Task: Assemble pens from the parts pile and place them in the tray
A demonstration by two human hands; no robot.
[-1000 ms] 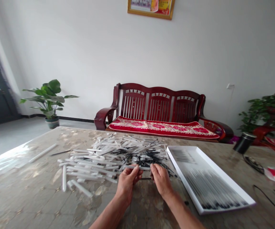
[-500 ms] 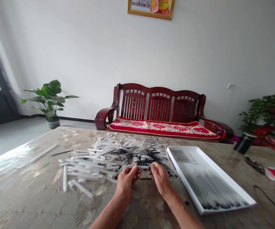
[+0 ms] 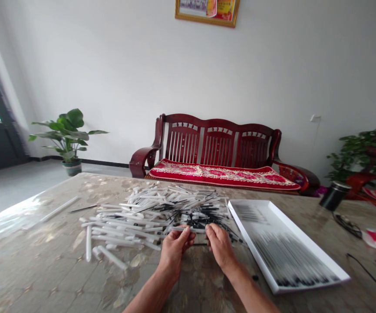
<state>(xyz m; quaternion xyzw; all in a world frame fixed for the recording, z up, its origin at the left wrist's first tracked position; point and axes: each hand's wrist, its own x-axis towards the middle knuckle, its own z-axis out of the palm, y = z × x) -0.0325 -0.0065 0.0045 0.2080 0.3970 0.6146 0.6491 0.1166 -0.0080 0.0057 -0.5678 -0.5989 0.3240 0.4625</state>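
the left hand (image 3: 176,244) clasps a pale tube (image 3: 197,230) between thumb and fingers; the right hand (image 3: 221,245) pinches its right end, fingertips hiding the exact grip. the tube lies level before a heap of white tubes (image 3: 123,228). contents of the white tray (image 3: 305,239) look blurred. the patterned bench (image 3: 57,265) faces a red wooden sofa (image 3: 219,145).

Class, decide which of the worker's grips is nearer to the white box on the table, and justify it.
Right. The right grip is just left of the white box; the left grip is further left, with the right one between.
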